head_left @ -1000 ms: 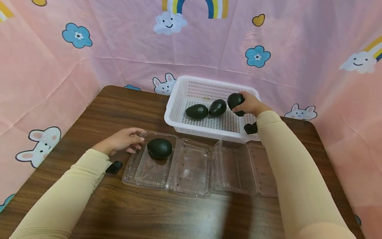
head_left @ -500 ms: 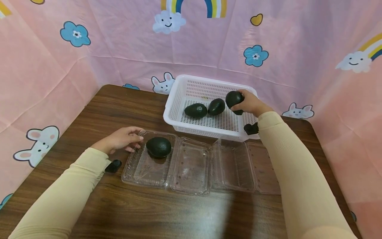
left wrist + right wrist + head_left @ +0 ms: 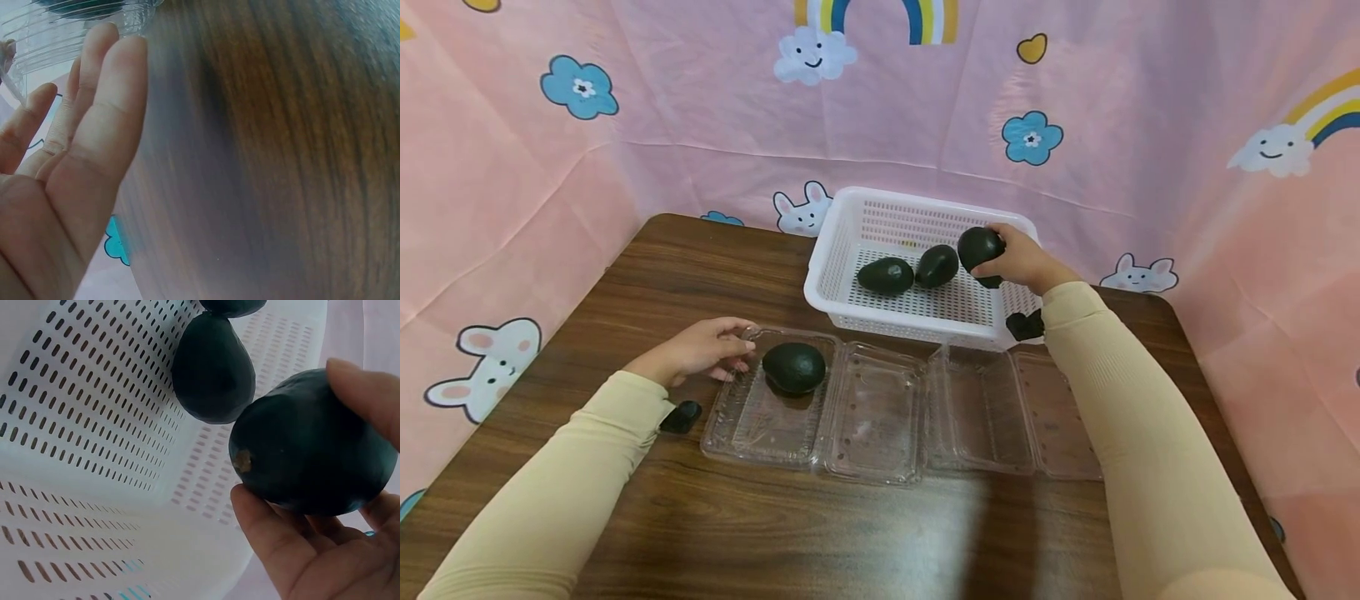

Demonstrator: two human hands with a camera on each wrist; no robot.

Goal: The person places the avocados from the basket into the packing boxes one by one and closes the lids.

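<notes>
My right hand (image 3: 1018, 260) grips a dark green avocado (image 3: 979, 245) over the right end of the white perforated basket (image 3: 842, 250). In the right wrist view, the thumb and fingers wrap this avocado (image 3: 312, 444), its brown stem spot showing. Inside the basket lie two more avocados, one on the left (image 3: 886, 276) and one in the middle (image 3: 937, 267). My left hand (image 3: 703, 350) touches the left wall of an opened clear plastic clamshell (image 3: 775, 433), fingers extended and loosely bent. One avocado (image 3: 793, 368) rests in that clamshell's left half.
A second opened clear clamshell (image 3: 988, 417) lies to the right, its lid (image 3: 1060, 417) partly hidden by my right sleeve. All stand on a brown wooden table (image 3: 760, 533). A pink printed cloth (image 3: 910, 125) surrounds the table's back and sides.
The whole head view has shifted slightly, moving things a little left. The right hand still holds its avocado over the basket; the left hand stays at the clamshell.
</notes>
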